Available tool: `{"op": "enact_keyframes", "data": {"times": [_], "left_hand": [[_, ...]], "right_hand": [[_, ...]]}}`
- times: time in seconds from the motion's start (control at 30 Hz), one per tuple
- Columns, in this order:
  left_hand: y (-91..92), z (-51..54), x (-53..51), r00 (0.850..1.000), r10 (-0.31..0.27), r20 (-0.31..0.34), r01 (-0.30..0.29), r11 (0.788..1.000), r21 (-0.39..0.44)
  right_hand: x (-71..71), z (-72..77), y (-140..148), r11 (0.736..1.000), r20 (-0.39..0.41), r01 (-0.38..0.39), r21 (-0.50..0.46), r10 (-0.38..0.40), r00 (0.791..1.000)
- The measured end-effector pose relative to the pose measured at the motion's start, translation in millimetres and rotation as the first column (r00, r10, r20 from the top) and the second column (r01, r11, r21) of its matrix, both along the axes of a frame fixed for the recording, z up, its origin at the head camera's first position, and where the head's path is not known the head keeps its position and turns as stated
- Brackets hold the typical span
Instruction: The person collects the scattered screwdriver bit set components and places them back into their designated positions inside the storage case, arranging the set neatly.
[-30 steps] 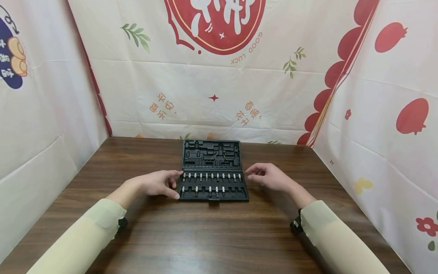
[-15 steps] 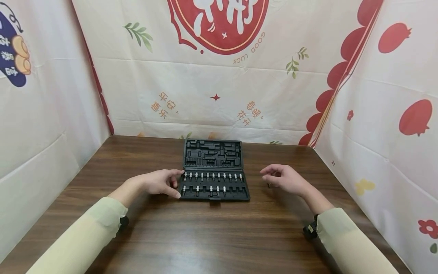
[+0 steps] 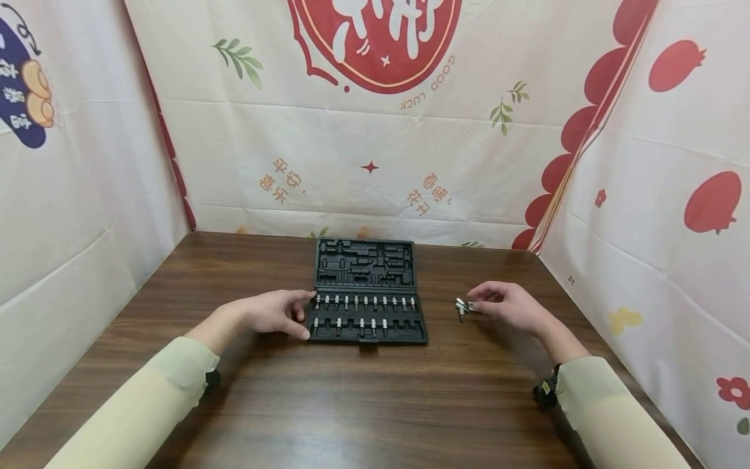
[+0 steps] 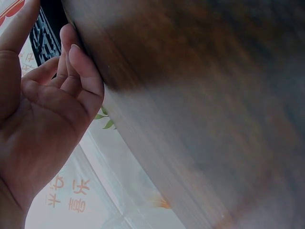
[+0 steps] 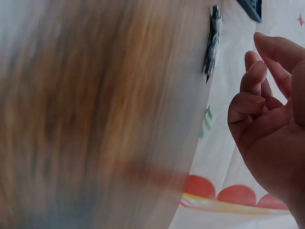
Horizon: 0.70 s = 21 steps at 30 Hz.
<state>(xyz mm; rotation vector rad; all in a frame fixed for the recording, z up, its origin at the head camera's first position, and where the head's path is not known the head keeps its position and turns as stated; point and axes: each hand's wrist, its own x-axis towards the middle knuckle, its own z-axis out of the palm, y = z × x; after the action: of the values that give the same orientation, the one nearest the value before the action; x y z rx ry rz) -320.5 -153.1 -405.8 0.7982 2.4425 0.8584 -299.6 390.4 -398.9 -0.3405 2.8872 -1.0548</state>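
A black case (image 3: 363, 314) lies open on the table, its upright lid (image 3: 366, 264) at the back and silver socket bits (image 3: 364, 302) in two rows of slots. The left hand (image 3: 266, 312) touches the case's left edge with thumb and index finger; in the left wrist view the hand (image 4: 43, 109) has loosely bent fingers beside the dark case (image 4: 46, 40). Right of the case, the right hand (image 3: 512, 308) is by a few loose silver bits (image 3: 461, 309). The right wrist view shows that hand (image 5: 271, 105) with relaxed fingers and nothing between them, the bits (image 5: 213, 43) lying beyond.
The brown wooden table (image 3: 351, 397) is bounded by printed white cloth (image 3: 363, 137) at the back and on both sides. Several slots in the case's front row hold no bit. A dark wrist strap (image 3: 546, 391) shows at the right cuff.
The right hand has moved right, away from the case's right edge, and the loose bits have come into view at its fingertips. The left hand has stayed at the case.
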Motion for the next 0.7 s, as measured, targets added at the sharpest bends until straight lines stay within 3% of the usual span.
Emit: {"op": "enact_keyframes", "data": {"times": [0.3,0.7], "left_hand": [[0.2,0.1,-0.2,1.000,0.002,-0.001,-0.003,1.000,-0.004],[0.1,-0.5,-0.7,1.000,0.002,0.013,-0.002,1.000,0.002]], "right_hand": [[-7.8,-6.7,21.4,0.999,0.052,0.013,0.045,-0.016,0.999],[-17.5,-11.6,20.9,0.998,0.081,-0.032,0.055,0.028,0.996]]}}
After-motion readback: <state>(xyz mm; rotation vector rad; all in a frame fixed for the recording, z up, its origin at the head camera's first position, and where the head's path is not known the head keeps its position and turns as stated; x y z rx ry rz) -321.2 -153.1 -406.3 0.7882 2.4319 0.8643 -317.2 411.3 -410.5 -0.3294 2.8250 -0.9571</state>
